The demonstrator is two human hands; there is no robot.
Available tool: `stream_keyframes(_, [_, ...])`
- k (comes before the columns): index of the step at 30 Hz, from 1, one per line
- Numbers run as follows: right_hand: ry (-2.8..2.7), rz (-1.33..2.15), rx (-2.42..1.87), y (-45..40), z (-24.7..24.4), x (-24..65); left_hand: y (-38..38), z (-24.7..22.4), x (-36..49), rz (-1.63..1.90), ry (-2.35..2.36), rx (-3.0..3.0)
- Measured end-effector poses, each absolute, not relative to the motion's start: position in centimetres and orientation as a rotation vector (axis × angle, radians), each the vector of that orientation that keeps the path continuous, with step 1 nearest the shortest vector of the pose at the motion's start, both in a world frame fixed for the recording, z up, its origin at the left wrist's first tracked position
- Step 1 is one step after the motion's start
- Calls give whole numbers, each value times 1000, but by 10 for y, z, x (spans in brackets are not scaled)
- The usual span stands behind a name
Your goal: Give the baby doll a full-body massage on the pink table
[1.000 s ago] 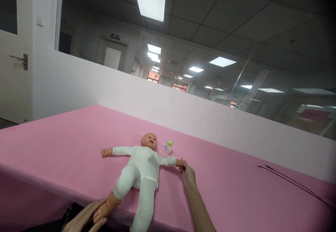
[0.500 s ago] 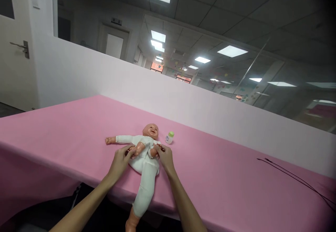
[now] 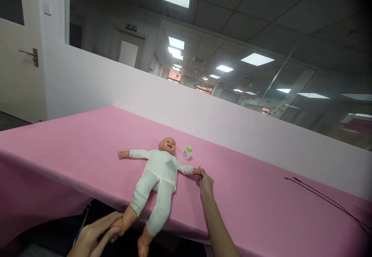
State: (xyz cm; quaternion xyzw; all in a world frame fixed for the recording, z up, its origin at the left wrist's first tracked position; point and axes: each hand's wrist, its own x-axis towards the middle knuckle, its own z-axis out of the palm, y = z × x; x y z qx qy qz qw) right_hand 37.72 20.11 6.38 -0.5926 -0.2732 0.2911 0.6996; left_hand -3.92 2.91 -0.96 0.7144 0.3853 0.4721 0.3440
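A baby doll (image 3: 162,164) in a white suit lies on its back on the pink-covered table, its head toward the wall. Both its legs reach over the table's near edge. My left hand (image 3: 100,230) grips the doll's foot (image 3: 120,225) on the left side, thumb below and fingers above. Out to the right, my right hand (image 3: 206,181) is closed on the doll's hand (image 3: 198,171), with that arm stretched sideways. The doll's other arm (image 3: 138,154) lies extended to the left, untouched. A small clear bottle with a green cap (image 3: 188,153) stands beside the doll's head.
The pink tablecloth (image 3: 255,195) covers the table and hangs over its front edge. Thin black cables (image 3: 325,199) lie at the right. A low white wall (image 3: 197,109) with glass above runs behind the table. A door (image 3: 20,71) is at the far left.
The doll's bent leg and arm, held together over its chest, are now spread apart. My left hand moved down toward me with the foot; my right hand moved right with the doll's hand.
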Motion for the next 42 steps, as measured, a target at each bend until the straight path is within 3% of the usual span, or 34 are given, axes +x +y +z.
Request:
stream_keyframes(6, [-1185, 627, -1223, 197, 101, 314, 102, 36, 9, 1418, 1025, 1683])
stream_keyframes(11, [-1630, 442, -1272, 193, 99, 271, 149, 67, 52, 1503, 948, 1582])
stream_keyframes(17, [-1019, 609, -1252, 207, 98, 346, 83, 45, 12, 1372, 998, 1698])
stream_keyframes(22, [-605, 636, -1356, 207, 57, 394, 27, -6, -24, 1185, 969, 1762])
stream_keyframes(27, [-693, 639, -1261, 203, 68, 379, 45, -8, -17, 1416, 1025, 1674])
stream_keyframes(31, [-1170, 662, -1194, 195, 98, 329, 101, 26, 15, 1506, 1002, 1585])
stream_keyframes(35, [-1566, 575, -1261, 188, 98, 285, 145, 43, 49, 1542, 938, 1540])
stream_keyframes(42, [-987, 598, -1289, 199, 84, 354, 77, 11, 11, 1434, 970, 1609])
